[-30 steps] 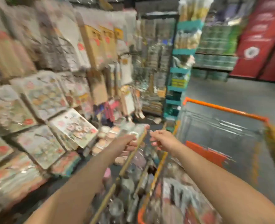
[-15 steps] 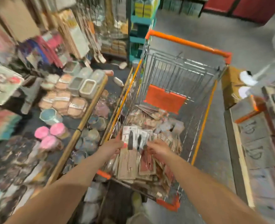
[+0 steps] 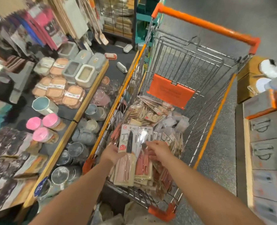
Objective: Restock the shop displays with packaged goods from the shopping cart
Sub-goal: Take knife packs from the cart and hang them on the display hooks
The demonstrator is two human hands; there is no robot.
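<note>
While both forearms reach down into the shopping cart (image 3: 204,88), the left hand (image 3: 112,151) grips a carded knife pack (image 3: 128,140) by its lower left edge, thumb on the front. The right hand (image 3: 158,151) hovers with fingers spread loose over the neighbouring carded pack (image 3: 144,135), maybe touching its lower edge; no firm hold visible. Both packs sit atop the heap of carded goods (image 3: 150,117) filling the cart's near half. Judgement: the packs look light, stiff card under slick clear blister, likely to slide off each other; best taken by pinching the card edge, or several squared up as a stack. Card print is too small to read beyond a red round sticker. Further left, the display shelf (image 3: 89,95) carries peach boxes (image 3: 72,96) labelled "SOAP BOX", grey lidded containers (image 3: 84,75) and pink-capped jars (image 3: 45,127).
</note>
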